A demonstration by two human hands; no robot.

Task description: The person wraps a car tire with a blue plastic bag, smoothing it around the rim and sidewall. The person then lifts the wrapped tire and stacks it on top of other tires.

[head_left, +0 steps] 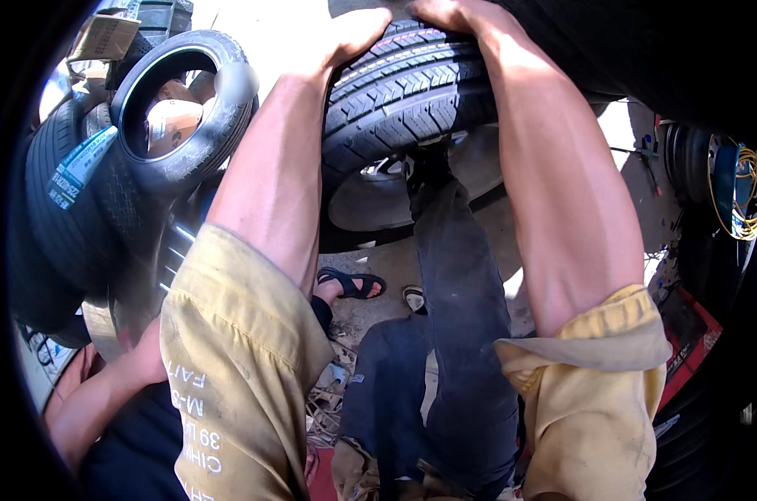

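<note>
A car wheel with a black tire stands in front of me, its treaded top toward me and its silver rim showing below. My left hand is closed over the tire's upper left edge. My right hand grips its top right edge. The fingertips of both hands are hidden behind the tire or lost in glare. Both arms are stretched forward in yellow rolled-up sleeves. One of my legs, in dark trousers, reaches forward to the wheel, and its dark foot is against the rim.
Several loose tires lie at the left, with cardboard boxes seen through one. Another person's arm and sandalled foot are close on my left. At right are a red case and a yellow cable coil.
</note>
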